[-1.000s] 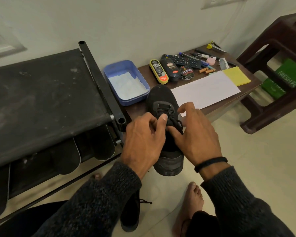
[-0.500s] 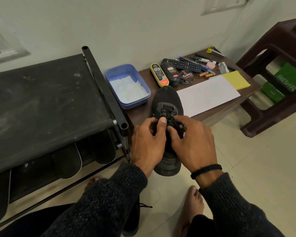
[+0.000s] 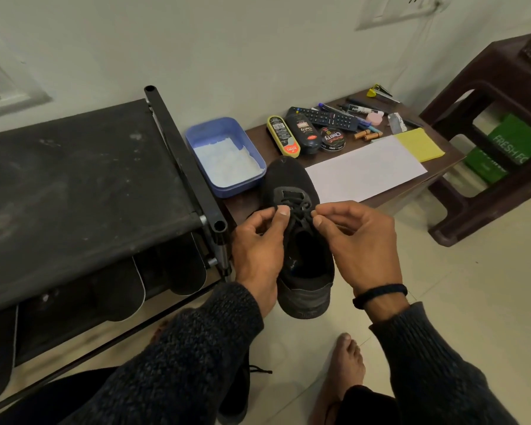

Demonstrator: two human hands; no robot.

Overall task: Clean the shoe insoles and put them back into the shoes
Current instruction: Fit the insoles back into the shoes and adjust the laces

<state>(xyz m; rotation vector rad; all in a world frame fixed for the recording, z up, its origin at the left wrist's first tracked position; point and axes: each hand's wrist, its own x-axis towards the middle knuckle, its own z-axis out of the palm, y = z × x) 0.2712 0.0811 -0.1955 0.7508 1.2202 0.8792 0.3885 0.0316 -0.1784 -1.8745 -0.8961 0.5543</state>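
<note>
Shoe [image 3: 292, 182], black, lies with its toe on the near edge of the brown worktop [image 3: 255, 136] and its heel hanging out over the floor. Both hands are at its laces [image 3: 298, 210]: the left hand [image 3: 258, 240] pinches a lace end between thumb and forefinger, and the right hand [image 3: 356, 240] pinches the other side the same way. A blue tub [image 3: 252, 154] holding something white sits just left of the toe, touching or nearly touching it. White paper [image 3: 365, 170] lies just right of the toe, with polish containers [image 3: 304, 134] and a remote [image 3: 325, 118] behind. A black rack [image 3: 74, 179] stands close on the left, insoles [image 3: 184, 271] hanging beneath it. A second shoe [image 3: 236, 394] lies on the floor under the left sleeve.
</note>
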